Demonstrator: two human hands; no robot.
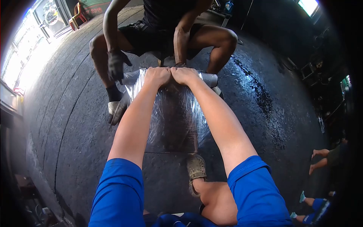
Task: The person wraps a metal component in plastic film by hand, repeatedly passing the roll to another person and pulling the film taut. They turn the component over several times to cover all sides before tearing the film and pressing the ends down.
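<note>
Film roll (209, 80) lay crosswise on the ground, straight ahead at arm's reach, its grey core ends jutting out on both sides; the left hand (158, 75) and the right hand (184, 75) were clenched on its middle, knuckles up, fists pressed side by side and touching. From the film roll a clear sheet (177, 113) stretched back toward the wearer between the forearms, wrinkled and glinting, over something dark I could not make out; its near edge ended just short of the wearer's sandalled foot (196, 168), with blue shorts (117, 193) framing the bottom of the view.

Opposite sat a co-worker in black, knees wide; one gloved hand (116, 65) hung just beside the left end of the roll, while the other arm (180, 41) came down behind the wearer's fists — its hand was hidden there.

The floor (75, 113) was dark, worn and ridged, with a wet, shiny streak (261, 94) at the right; bright windows (22, 56) glared at the left, a red chair (77, 13) stood beyond them, and bare feet (321, 153) of other people showed at the dim right edge.
</note>
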